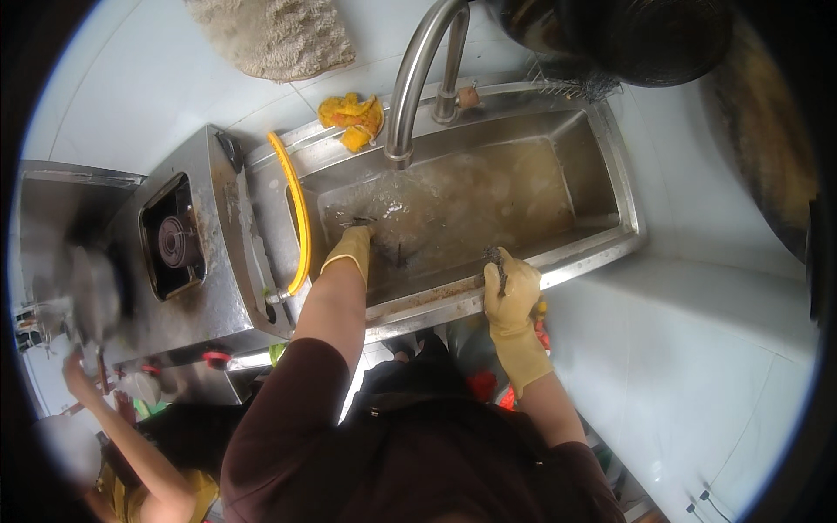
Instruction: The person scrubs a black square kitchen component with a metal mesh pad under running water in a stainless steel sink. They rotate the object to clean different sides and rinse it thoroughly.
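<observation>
My left hand (353, 243), in a pale yellow rubber glove, reaches into the murky water at the left end of a long stainless steel sink (595, 147). Its fingers are under the surface, beside a dark thing (399, 255) that is too submerged to make out. Over the front rim of the sink, my right hand (513, 284) wears a matching glove and grips a grey steel wool scourer (494, 259). A curved steel faucet (418, 72) arches above the water. The surface ripples below its spout.
A yellow hose (297, 209) bends up along the sink's left end. An orange-yellow cloth (353, 119) lies on the back ledge. Farther left, a gas burner (175, 242) sits in a steel stove, where a co-worker's hand (84, 379) holds a pan handle. Dark pans hang at upper right.
</observation>
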`<state>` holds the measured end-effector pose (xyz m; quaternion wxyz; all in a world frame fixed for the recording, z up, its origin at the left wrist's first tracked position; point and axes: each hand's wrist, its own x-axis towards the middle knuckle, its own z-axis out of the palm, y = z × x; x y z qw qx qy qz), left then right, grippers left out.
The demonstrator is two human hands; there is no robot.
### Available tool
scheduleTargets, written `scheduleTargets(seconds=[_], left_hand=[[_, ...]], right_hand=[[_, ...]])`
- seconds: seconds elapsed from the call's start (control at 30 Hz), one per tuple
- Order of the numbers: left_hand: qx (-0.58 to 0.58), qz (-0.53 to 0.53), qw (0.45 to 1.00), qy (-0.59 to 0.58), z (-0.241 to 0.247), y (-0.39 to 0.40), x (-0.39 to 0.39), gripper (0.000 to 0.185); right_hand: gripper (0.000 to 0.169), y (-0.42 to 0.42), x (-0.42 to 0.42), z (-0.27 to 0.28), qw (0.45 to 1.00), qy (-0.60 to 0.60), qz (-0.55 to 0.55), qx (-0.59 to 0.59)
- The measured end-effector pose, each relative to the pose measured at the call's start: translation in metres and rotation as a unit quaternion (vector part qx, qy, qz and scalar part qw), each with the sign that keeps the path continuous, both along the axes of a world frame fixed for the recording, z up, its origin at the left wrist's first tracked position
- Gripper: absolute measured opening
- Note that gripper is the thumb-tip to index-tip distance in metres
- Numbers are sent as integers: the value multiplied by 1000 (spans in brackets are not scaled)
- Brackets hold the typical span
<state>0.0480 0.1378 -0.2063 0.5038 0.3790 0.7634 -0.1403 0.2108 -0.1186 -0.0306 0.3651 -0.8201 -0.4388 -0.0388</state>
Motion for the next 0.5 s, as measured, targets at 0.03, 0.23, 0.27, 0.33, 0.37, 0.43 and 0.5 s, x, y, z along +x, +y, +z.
scheduleTargets(seconds=[0.03,0.23,0.27,0.33,0.37,0.43,0.5], left_hand=[[28,2,999,-33,6,-2,3,37],[285,-18,936,-208,78,-35,13,28],[330,-49,924,-188,104,-44,15,26],[376,-112,913,-115,161,-56,15,16],[397,-128,902,-111,177,-60,11,17],[480,-141,853,-147,194,-68,-1,19],[594,-129,761,-226,202,-76,-13,22]], right_hand=[[25,0,-1,2,1000,1,2,5],[24,3,1,-1,998,-40,16,50],[25,3,-1,-1,998,-34,3,55],[25,1,-4,4,999,-21,-2,36],[25,2,-4,7,999,-16,-2,29],[26,3,-2,14,1000,1,16,-5],[28,9,-2,18,998,28,44,-26]])
